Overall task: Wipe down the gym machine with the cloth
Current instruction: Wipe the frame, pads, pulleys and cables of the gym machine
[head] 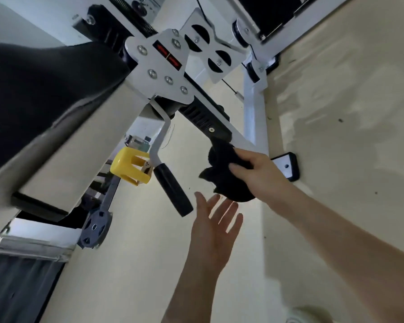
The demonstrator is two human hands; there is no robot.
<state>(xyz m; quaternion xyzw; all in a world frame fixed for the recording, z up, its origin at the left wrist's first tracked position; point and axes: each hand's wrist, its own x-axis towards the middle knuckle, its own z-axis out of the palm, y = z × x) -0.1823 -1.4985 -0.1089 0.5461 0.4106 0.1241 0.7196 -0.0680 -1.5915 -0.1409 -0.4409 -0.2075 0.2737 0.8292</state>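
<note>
The right hand [259, 173] grips the bunched black cloth [219, 176] against the lower end of a black bar [203, 117] on the machine [159, 73]. The left hand [214, 227] holds nothing, fingers spread, just under the cloth. A lever handle [173, 190] hangs beside it, with a yellow knob [128, 165] further left.

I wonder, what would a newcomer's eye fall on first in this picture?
Probably the black cloth bunched in the right hand at centre right, with the left hand open just below it. Then the yellow plastic part left of centre, beside the black-gripped lever.
</note>
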